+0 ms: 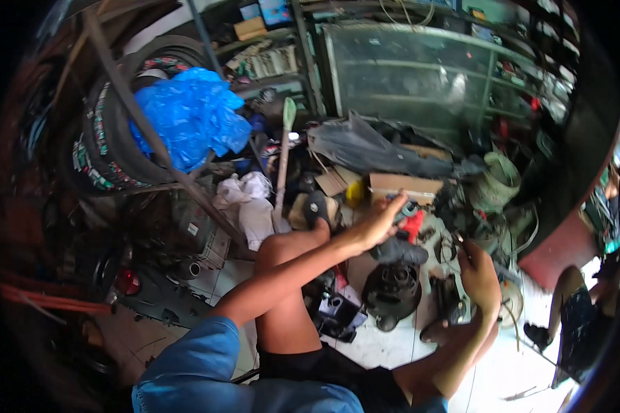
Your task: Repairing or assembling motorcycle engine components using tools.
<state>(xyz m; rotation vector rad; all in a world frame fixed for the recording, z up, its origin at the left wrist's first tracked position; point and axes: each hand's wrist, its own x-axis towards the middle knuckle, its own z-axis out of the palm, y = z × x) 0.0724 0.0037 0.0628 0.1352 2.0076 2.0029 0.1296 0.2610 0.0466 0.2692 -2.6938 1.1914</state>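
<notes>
My left hand reaches forward over the middle of the clutter, its fingers closed round a small dark grey part whose kind I cannot make out. Just below it shows a bright red piece. My right hand is closed farther right and nearer me, with a thin dark object sticking out past the fingers; its kind is too small to tell. On the floor between my legs lies a round black machine part, with a dark boxy part to its left.
A blue plastic bag rests on stacked tyres at the left. A wooden-handled tool leans beside white cloths. At the back stands a glass cabinet. A grey-green bucket is at the right; another person's leg shows beyond.
</notes>
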